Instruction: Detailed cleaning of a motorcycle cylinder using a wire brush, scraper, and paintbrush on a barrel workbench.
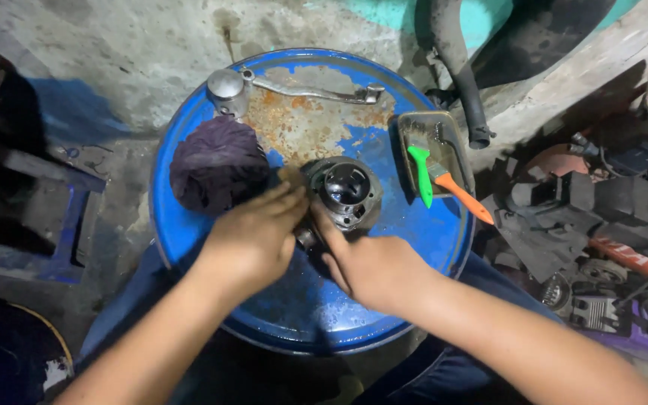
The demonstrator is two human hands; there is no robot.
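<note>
A dark metal engine cylinder [348, 189] with a round bore lies on the top of a blue, rusty drum [414, 232]. My left hand [253, 234] rests against the cylinder's left side, fingers stretched toward it. My right hand [365, 264] touches its lower edge with the fingers pointing up at it. Whether either hand truly grips the part I cannot tell. A dark purple rag [217, 163] sits bunched just left of the cylinder.
A shiny piston [228, 88] and a metal lever [313, 91] lie at the drum's far edge. A small tray [455, 146] holds a green brush [419, 174] and an orange-handled brush [460, 193]. Black engine parts [586, 217] crowd the right; a hose [459, 67] hangs behind.
</note>
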